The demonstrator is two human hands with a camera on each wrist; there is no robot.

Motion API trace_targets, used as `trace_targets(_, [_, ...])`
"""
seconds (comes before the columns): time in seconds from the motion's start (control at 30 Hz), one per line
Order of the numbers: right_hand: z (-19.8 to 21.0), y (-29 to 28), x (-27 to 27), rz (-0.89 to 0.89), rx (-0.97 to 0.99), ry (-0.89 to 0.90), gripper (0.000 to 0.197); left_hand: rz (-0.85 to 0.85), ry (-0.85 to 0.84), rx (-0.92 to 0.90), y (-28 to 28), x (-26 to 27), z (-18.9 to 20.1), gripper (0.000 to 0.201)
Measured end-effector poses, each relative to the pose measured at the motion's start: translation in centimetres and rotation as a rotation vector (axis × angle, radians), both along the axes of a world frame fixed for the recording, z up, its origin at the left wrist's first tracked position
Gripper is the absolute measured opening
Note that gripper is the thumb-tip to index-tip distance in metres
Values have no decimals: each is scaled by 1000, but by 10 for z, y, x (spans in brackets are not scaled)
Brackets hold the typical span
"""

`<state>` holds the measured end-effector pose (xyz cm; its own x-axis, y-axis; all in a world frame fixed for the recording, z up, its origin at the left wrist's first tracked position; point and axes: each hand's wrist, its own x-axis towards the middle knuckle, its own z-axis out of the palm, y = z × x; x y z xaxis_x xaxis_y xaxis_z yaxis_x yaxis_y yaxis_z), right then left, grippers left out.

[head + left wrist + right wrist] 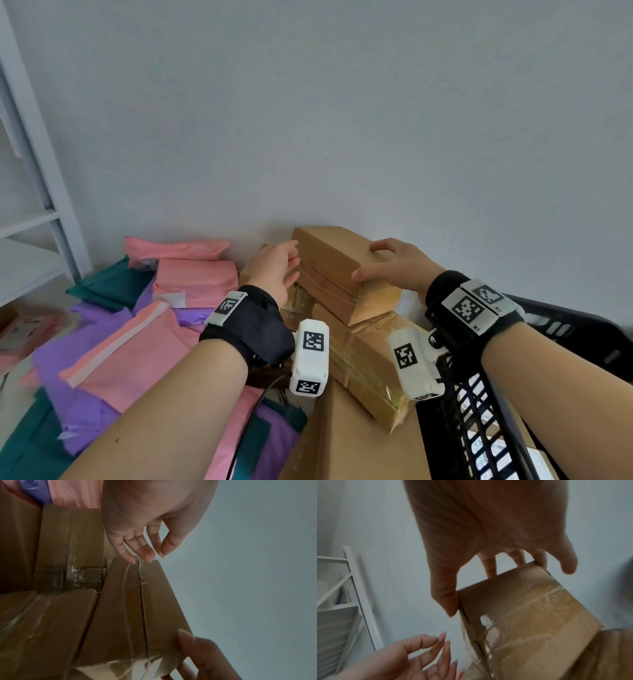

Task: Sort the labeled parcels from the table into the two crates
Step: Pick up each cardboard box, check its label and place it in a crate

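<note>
The top cardboard box (329,255) is sitting tilted on a stack of taped boxes (370,363) at the far side, against the wall. The right hand (394,265) is gripping its right end, thumb and fingers spread over the edges. The left hand (275,265) is touching its left end with straight, loosely parted fingers. Pink and purple mailers (137,342) are lying to the left, a black crate (486,411) near right.

We see plain pale grey-blue painted wall (342,120) filling back, evenly lit, few small dark specks. We note white metal shelving rack (37,192) standing at left against it.
</note>
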<state>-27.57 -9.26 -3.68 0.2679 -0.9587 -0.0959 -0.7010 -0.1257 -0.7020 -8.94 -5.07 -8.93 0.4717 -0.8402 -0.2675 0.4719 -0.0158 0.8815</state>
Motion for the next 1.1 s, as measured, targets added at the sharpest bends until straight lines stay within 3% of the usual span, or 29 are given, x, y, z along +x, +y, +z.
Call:
trace_targets(0.17, [4,2,-8,-122,-31,-313,48,66,42,-12,-3,-9,2,21])
trace_targets(0.3, [20,2,-30,-207,115,-500,29,142,52,-8,-7,-23,10,14])
trace_targets(0.4, [31,0,-54,-230,287,-632,37,187,33,14,-10,-35,18,10])
trace_targets(0.47, [36,-1,-69,-195,411,-772,40,142,57,14,-9,-46,24,4])
trace_targets(0.57, [37,-1,-88,-140,526,-915,45,2,163,-25,-10,-62,33,23])
trace_targets(0.67, [33,-2,-103,-98,620,-978,48,-158,352,-146,-15,-76,37,53])
trace_targets(0.8, [25,-4,-121,6,713,-917,56,-296,387,-300,-15,-97,44,54])
trace_targets(0.87, [26,-3,-126,3,665,-829,46,-253,307,-271,-14,-105,47,48])
trace_targets(0.97, [31,-5,-128,-117,360,-722,23,-252,199,-275,-14,-111,50,39])
trace_targets(1.03, [34,-8,-128,-128,185,-724,30,-282,132,-285,-14,-116,53,34])
trace_targets(1.1, [39,-5,-127,-80,137,-735,38,-300,25,-286,-13,-124,58,40])
